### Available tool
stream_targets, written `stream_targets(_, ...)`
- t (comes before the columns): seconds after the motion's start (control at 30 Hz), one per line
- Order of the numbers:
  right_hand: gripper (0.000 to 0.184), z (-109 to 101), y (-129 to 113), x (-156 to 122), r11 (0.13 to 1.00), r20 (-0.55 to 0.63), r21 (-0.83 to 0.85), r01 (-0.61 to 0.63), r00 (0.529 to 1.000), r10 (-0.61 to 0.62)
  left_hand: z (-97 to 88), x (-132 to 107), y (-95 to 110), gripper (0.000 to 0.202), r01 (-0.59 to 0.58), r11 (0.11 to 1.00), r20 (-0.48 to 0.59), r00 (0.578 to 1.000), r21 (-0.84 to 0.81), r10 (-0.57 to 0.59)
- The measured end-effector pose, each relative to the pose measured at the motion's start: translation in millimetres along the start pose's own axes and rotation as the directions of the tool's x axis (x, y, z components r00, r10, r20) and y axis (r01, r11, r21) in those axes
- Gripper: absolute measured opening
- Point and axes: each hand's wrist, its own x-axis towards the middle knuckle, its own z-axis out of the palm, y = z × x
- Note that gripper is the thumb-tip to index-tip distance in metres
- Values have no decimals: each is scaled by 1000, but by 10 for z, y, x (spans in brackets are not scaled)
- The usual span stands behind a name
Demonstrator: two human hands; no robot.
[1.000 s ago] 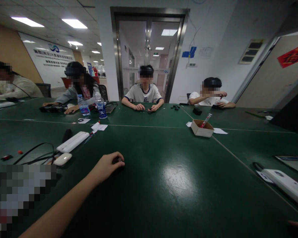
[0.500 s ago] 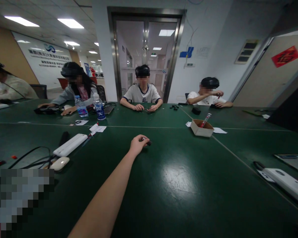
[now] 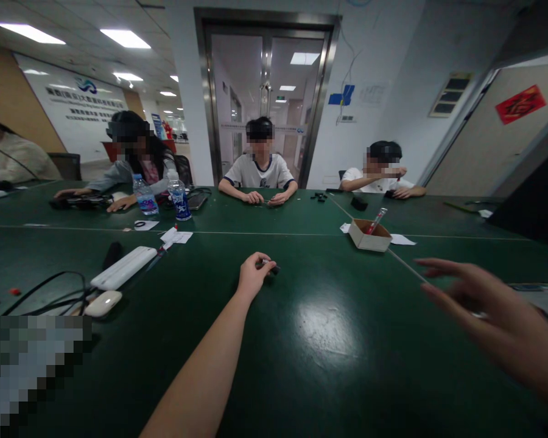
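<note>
My left hand (image 3: 253, 277) is closed on a small dark object (image 3: 274, 268) with a lighter patch, low over the green table (image 3: 274, 377); the fingers hide much of it, so its kind cannot be made out. My right hand (image 3: 495, 310), slightly blurred, hangs over the table's right side. Its fingers point left and stand apart, with no held object visible. Beyond its fingertips, a small open cardboard box (image 3: 369, 243) contains a clear tube with red in it (image 3: 376, 221).
On the left lie a white power strip (image 3: 124, 268), a white rounded case (image 3: 103, 303) and black cables (image 3: 50, 277). Two bottles (image 3: 179, 198) stand farther back. Several people wearing headsets sit across the table, one straight ahead (image 3: 259, 170). A dark panel (image 3: 536, 198) rises at right.
My right hand has come into view from the right edge, reaching over the table. My left hand keeps hold of the small dark object in nearly the same place.
</note>
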Motion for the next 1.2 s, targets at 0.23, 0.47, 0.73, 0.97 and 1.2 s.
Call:
stream_targets(0.23,53,1763,-482,854,681,599,592,-432,800,-13,-54,39,-43,20,-47,997,-76,996,-56,43)
stream_targets(0.47,46,2766,-474,836,108,593,805,-583,788,-168,-54,166,-209,35,-81,990,-106,992,-118,68)
stream_targets(0.73,43,2734,-405,781,16,506,862,-506,860,-67,-16,171,-202,34,-93,989,-102,991,-117,81)
stream_targets(0.97,44,2742,-404,769,-33,479,878,-478,878,25,-60,183,-246,23,-106,988,-74,992,-117,97)
stream_targets(1.2,42,2723,-412,774,-4,475,880,-475,880,22,-50,170,-216,21,-87,990,-43,996,-111,82)
